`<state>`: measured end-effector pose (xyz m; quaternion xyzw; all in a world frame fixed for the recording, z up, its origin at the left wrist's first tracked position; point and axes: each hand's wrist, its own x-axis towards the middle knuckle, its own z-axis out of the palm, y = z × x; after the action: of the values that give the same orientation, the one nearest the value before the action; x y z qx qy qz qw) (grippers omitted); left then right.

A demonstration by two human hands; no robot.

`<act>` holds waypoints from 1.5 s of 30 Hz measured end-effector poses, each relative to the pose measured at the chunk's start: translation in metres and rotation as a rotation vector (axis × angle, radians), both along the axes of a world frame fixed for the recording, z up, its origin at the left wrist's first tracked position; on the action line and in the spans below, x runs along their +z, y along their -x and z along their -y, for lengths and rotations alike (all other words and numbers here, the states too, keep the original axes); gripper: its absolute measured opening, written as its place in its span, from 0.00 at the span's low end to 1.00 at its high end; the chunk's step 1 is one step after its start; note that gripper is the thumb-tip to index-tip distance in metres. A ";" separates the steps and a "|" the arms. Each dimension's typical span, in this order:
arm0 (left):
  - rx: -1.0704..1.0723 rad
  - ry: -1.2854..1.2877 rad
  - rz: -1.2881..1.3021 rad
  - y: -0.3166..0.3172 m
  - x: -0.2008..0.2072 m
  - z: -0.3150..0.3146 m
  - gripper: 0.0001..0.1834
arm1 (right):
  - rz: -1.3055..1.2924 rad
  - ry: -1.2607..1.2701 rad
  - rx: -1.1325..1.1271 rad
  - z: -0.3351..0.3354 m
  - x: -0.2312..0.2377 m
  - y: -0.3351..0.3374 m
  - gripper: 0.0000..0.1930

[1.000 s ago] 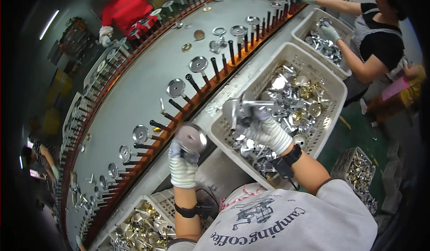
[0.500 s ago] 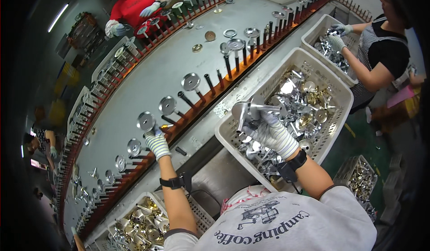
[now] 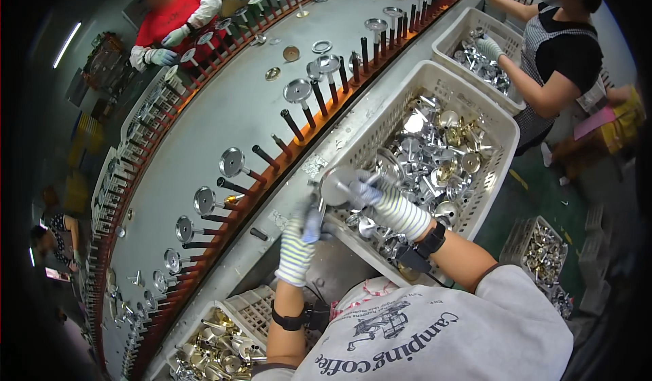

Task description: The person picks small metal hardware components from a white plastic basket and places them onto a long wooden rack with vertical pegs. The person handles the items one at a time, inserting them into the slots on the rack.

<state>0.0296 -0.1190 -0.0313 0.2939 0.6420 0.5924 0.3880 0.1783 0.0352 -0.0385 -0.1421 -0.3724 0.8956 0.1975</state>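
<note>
A round silver metal disc part [image 3: 337, 187] is held up over the near left corner of the white crate. My right hand [image 3: 397, 208], in a striped glove, is closed on it at its right edge. My left hand [image 3: 299, 245], gloved alike, is raised just left of the disc. Its fingers are smeared by motion, with a blurred grey metal shape beside them, so its grip does not show. Under my right hand the white crate [image 3: 506, 151] holds many silver and gold disc parts with stems [image 3: 435, 164].
A curved rack of dark pegs [image 3: 272, 164], some bearing discs, borders the grey table [image 3: 210, 109]. Another crate of parts [image 3: 227, 347] sits at lower left. A co-worker in black [image 3: 557, 62] works at the right crate [image 3: 441, 45]; one in red [image 3: 176, 21] stands across.
My left hand has left the disc on the rack and come right, towards my right hand. My right hand has shifted left with its disc part. The view has turned slightly.
</note>
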 end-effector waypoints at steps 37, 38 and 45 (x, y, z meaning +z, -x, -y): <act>-0.217 0.168 0.030 -0.004 0.011 -0.015 0.22 | 0.034 -0.428 -0.121 -0.004 -0.034 0.011 0.17; -0.314 0.230 0.088 -0.008 0.019 -0.019 0.21 | -0.036 -0.410 -0.126 -0.005 -0.036 0.011 0.18; -0.075 -0.213 -0.046 0.053 -0.009 -0.078 0.14 | 0.115 -0.629 -0.380 -0.015 -0.014 0.005 0.22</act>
<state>-0.0236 -0.0407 -0.0405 0.3707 0.5727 0.6356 0.3615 0.1729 0.0500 -0.0526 -0.1911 -0.6070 0.6752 0.3730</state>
